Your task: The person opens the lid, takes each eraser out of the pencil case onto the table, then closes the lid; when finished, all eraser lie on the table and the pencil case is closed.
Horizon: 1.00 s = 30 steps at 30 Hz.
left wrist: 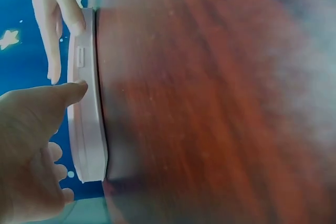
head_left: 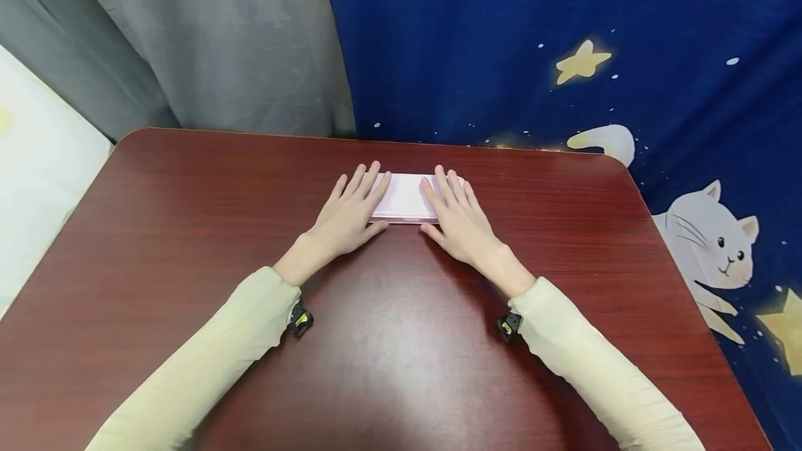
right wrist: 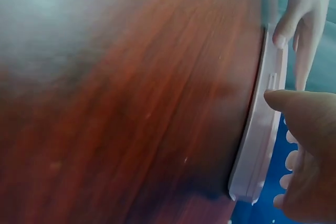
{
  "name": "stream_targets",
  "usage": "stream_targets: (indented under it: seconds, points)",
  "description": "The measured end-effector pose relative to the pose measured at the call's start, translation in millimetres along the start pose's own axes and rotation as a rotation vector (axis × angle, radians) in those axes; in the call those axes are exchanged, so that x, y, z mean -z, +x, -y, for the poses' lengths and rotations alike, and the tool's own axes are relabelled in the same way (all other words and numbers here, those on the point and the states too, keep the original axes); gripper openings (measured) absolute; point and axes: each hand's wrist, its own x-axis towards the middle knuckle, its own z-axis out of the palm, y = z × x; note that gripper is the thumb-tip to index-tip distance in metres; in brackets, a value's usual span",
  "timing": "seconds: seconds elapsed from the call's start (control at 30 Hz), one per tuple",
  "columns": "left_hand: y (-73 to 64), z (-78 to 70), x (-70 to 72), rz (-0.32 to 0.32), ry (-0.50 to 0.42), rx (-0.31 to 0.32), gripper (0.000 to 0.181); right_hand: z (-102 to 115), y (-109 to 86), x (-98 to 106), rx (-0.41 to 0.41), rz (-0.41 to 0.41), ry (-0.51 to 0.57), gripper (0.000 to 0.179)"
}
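A flat, pale pink oblong case (head_left: 406,197) lies near the far edge of the table, its long side facing me. A small raised tab (left wrist: 80,56) shows on its front side in the left wrist view. My left hand (head_left: 347,218) rests over the left end, fingers straight and spread across the top, thumb at the front edge. Mirroring it, my right hand (head_left: 462,225) lies over the right end with straight fingers, its thumb (right wrist: 278,98) at the front side in the right wrist view. Between the hands the case's middle shows uncovered.
The case sits on a dark red-brown wooden table (head_left: 388,339) with rounded far corners. Behind the table hang a grey curtain (head_left: 238,40) and a blue cloth (head_left: 451,47) with stars and a cat. A white surface (head_left: 37,179) stands beyond the left edge.
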Motion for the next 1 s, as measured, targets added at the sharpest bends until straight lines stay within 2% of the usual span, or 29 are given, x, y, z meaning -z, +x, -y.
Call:
stream_targets:
  seconds: [0.17,0.4,0.67,0.87,1.0]
  points:
    - [8.7,-2.4,-3.9,0.046,0.025,-0.021,0.080,1.3,11.8,-1.5,0.044,0.007,-0.034,0.075]
    - [17.1,-5.7,-4.5,0.051,0.034,-0.037,0.077,0.3,18.2,1.6,0.064,0.028,-0.026,0.076]
    - [18.0,-7.4,-2.6,0.063,0.048,-0.038,0.077,-0.4,18.1,-2.3,0.076,0.015,-0.027,0.075]
    - [20.4,-5.8,-3.6,0.063,0.055,-0.028,0.075,-7.1,16.4,-3.7,0.039,0.025,-0.029,0.073]
    - [21.6,-5.6,-4.6,0.065,0.070,-0.012,0.076,-8.5,15.2,-5.2,-0.007,0.036,0.012,0.072]
